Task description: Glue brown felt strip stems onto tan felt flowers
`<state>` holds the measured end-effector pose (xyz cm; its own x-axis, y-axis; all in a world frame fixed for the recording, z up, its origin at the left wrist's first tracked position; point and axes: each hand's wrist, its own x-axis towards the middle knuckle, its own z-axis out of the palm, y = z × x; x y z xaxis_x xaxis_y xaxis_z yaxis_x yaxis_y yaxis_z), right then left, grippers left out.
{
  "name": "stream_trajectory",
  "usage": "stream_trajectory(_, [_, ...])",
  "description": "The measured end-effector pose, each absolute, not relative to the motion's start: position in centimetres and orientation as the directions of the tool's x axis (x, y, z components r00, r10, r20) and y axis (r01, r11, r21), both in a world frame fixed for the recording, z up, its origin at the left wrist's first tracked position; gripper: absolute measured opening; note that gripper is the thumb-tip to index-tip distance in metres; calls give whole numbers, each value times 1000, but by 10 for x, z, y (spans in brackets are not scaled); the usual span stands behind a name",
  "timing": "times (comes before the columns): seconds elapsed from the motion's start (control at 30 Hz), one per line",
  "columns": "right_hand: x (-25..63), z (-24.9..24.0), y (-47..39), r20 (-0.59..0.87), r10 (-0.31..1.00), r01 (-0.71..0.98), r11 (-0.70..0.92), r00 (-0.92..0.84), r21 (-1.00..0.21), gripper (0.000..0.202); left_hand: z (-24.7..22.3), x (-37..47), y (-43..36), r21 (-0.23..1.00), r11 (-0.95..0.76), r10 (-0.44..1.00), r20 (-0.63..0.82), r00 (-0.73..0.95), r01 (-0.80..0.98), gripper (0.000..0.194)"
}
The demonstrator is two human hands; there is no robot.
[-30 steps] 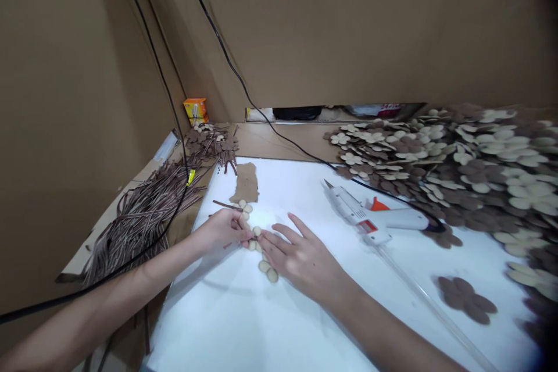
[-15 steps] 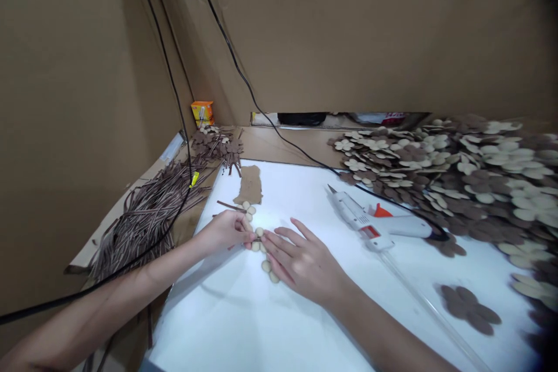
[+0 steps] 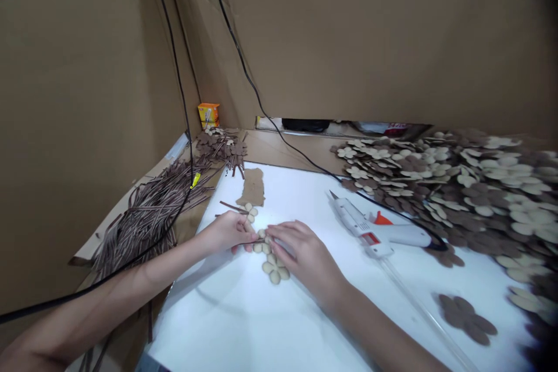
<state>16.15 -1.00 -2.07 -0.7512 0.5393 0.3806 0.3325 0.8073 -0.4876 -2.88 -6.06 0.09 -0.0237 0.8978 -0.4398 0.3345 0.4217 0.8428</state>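
My left hand is closed in a pinch on one end of a thin brown strip. The strip lies across the middle of a small cream felt flower on the white board. My right hand has its fingertips drawn together on the same flower, around the strip's other end, which they partly cover. Just below, a larger cream flower lies flat. Another small cream flower, with a brown strip by it, is just beyond my left hand.
A white glue gun with a clear glue stick lies on the white board. Flower cutouts are heaped at right, brown strips at left. One brown flower lies apart. A black cable crosses the workspace.
My right hand's fingers have drawn together from a spread pose, uncovering more of the larger cream flower. My left hand keeps its pinch near the small flower. The camera view has shifted slightly.
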Motion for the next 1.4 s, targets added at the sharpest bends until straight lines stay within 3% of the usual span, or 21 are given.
stream_trajectory(0.1, [155,-18,-7,311,599,332,723,-738,-606,14,2,-27,-60,835,419,899,-437,-32,356,30])
stream_trajectory(0.37, [145,-19,-5,210,666,368,616,-716,-697,6,2,-27,-59,814,406,902,-430,-40,416,24])
stream_trajectory(0.73, [144,-22,-8,166,673,407,605,-721,-684,15,-3,-28,-61,777,378,909,-414,-43,503,26])
stream_trajectory(1.07, [143,-31,-11,294,626,377,712,-722,-592,11,-4,-27,-63,743,334,931,-356,-81,580,28])
stream_trajectory(1.4, [146,-29,-10,321,575,346,760,-753,-551,8,-4,-36,-59,742,365,899,-437,-7,562,39])
